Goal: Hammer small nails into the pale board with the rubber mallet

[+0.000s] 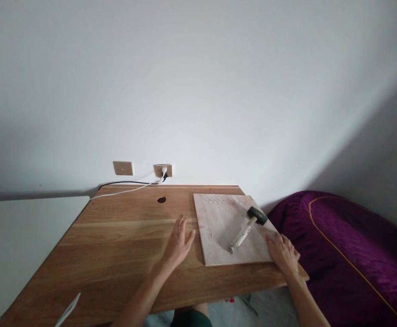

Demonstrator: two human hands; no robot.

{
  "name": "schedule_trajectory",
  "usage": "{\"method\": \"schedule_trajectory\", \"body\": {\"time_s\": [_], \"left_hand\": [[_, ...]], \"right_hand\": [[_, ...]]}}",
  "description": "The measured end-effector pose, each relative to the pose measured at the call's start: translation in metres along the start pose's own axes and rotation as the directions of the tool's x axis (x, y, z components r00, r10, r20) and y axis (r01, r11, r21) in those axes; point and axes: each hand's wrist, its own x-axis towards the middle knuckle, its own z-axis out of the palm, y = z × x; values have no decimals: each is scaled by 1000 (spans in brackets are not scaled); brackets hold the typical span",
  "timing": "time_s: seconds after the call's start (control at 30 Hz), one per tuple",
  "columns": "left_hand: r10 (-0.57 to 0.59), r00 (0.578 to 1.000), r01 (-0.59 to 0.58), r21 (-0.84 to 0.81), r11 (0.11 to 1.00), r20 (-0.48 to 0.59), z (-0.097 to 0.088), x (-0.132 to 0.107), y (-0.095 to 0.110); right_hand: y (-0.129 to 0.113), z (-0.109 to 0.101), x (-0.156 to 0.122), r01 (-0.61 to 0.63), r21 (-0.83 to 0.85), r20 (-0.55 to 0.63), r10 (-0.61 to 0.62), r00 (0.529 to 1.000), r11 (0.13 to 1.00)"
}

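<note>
soft daylight | dim right corner shadow | edges warped, slightly soft

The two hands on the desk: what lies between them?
In the head view, a pale board with a hammer on it lies between the left hand and right hand.

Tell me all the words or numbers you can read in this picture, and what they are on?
There are none to read.
The pale board has faint marks near its far edge, too faint to tell what they are.
The hammer lying on it shows no label.
The wall plate and the socket are blank.
The left hand lies on the wooden table; the right hand touches the board's corner.
</note>
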Motion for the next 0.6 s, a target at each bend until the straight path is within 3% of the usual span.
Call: {"method": "schedule_trajectory", "body": {"time_s": [0.1, 0.23, 0.43, 0.6], "left_hand": [[-25, 987, 53, -179, 982, 156, 29, 6, 31], [-55, 969, 113, -232, 966, 242, 33, 22, 42], [-122, 982, 137, -104, 985, 142, -4, 29, 18], [-199, 980, 198, 85, 976, 3, -62, 15, -10]], "right_hand": [[1, 3, 5, -54, -10, 65, 54, 996, 999], [-11, 0, 1, -89, 28, 53, 88, 995, 996], [-39, 5, -23, 88, 128, 2, -89, 996, 988], [-79, 10, -43, 219, 374, -16, -230, 973, 901]]}}
